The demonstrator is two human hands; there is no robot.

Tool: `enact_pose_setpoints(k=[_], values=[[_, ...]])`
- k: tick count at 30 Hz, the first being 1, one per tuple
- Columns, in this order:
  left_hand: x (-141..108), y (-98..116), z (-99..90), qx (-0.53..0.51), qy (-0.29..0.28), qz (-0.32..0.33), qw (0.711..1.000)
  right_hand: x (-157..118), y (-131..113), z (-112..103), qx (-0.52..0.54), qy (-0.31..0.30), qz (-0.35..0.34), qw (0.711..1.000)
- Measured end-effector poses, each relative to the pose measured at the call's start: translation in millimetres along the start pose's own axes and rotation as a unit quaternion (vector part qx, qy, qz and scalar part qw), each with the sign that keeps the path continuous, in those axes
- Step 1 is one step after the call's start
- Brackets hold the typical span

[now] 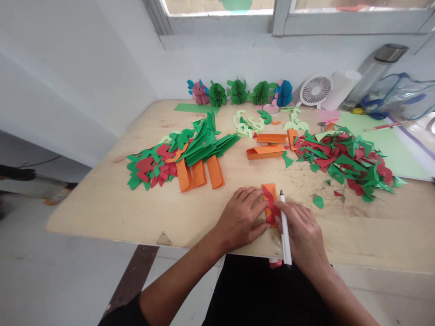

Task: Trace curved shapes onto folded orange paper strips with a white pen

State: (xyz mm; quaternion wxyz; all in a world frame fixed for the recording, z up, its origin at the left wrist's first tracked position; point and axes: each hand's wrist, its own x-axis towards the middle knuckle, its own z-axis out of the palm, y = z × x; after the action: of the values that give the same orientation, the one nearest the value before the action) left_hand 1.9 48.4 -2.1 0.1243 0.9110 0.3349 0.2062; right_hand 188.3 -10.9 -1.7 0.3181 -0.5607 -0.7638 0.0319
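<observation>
In front of me on the table lies a folded orange paper strip (270,186), with a wavy red paper cutout (272,210) on top of it. My left hand (242,218) rests on the left edge of both papers, thumb and forefinger apart, pressing them down. A white pen (286,240) sits in my right hand (303,233), its dark tip pointing away from me. The fingertips of that hand also touch the right edge of the red cutout. Part of the papers is hidden beneath my fingers.
Green strips (207,142), red-and-green cutouts (149,167) and folded orange strips (216,172) lie left. A scrap heap (350,160) is on the right. Paper turtle-like figures (239,92), a small fan (316,90) and a bottle (370,74) line the wall. The table's front edge (118,239) is near.
</observation>
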Motion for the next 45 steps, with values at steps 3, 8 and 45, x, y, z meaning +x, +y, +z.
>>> enact_pose_setpoints(k=[3,8,45], values=[[0.0,0.1,-0.2,-0.005,0.005,-0.002,1.0,1.5,-0.8,-1.4,-0.005,-0.019,-0.024,1.0],[-0.6,-0.3,1.0,-0.008,0.011,-0.001,1.0,1.5,-1.2,-1.6,-0.003,-0.031,-0.025,0.999],[3.9,-8.6,2.4,0.06,0.002,0.035,0.998,1.9,1.0,-3.0,-0.033,-0.042,-0.055,0.997]])
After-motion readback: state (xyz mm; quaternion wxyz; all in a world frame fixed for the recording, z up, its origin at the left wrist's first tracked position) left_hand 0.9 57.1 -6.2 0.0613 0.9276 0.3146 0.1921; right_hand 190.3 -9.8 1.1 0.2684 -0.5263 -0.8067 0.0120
